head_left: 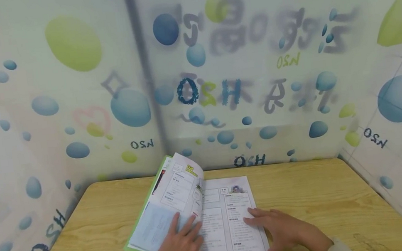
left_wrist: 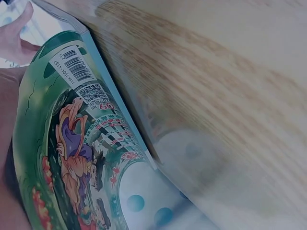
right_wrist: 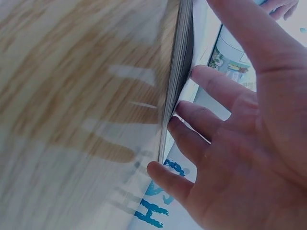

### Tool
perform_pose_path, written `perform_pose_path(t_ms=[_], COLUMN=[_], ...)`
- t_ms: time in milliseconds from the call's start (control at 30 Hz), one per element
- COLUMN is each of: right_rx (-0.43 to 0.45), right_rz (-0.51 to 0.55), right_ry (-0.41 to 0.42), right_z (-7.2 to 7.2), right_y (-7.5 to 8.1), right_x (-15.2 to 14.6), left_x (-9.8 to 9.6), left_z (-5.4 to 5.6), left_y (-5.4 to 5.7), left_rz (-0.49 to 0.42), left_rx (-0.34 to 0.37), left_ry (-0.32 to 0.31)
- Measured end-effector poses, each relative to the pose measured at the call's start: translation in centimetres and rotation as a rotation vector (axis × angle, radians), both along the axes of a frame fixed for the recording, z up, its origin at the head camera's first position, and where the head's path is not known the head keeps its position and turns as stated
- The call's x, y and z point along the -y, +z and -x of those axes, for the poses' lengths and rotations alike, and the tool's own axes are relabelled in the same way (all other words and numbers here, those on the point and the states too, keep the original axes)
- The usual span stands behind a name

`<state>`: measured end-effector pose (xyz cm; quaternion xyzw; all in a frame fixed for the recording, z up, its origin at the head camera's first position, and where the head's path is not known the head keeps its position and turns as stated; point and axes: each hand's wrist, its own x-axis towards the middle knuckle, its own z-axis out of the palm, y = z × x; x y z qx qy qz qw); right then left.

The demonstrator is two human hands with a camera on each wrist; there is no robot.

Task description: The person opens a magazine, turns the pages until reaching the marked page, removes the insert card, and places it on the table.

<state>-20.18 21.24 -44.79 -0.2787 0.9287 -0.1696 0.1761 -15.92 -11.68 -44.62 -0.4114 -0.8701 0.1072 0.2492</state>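
An open magazine [head_left: 242, 216] lies on the table, its left part raised in a curve with a green cover edge. In the left wrist view, that green cover [left_wrist: 41, 100] carries a barcode, a QR code and drawn figures. My left hand [head_left: 179, 245] rests on the left pages near the fold, fingers extended. At the right page's outer edge is my right hand [head_left: 287, 230], fingers spread. The right wrist view shows its fingertips touching the edge of the page stack [right_wrist: 178, 62], without curling round it.
The wooden table [head_left: 314, 191] extends on both sides of the magazine. Behind and beside it hangs a pale curtain [head_left: 118, 35] with blue and green spots and lettering. The tabletop reflects the hand and the curtain.
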Motion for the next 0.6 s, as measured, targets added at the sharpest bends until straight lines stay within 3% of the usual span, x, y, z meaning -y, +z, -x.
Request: perform_pose_path(t_ms=[167,433,600], right_rx=[0.002,0.000,-0.007], right_rz=[0.014,0.016,0.025], right_ry=[-0.003,0.004,0.018], right_z=[-0.01,0.10,0.22], right_y=[0.30,0.14,0.13], right_x=[0.11,0.07,0.03], left_x=[-0.06,-0.07,-0.06], left_z=[-0.25,-0.30,-0.35], left_y=[0.26,0.04,0.09], left_rz=[-0.021,-0.053,-0.061], left_rx=[0.068,0.110,0.197], left_ry=[0.058,0.110,0.155])
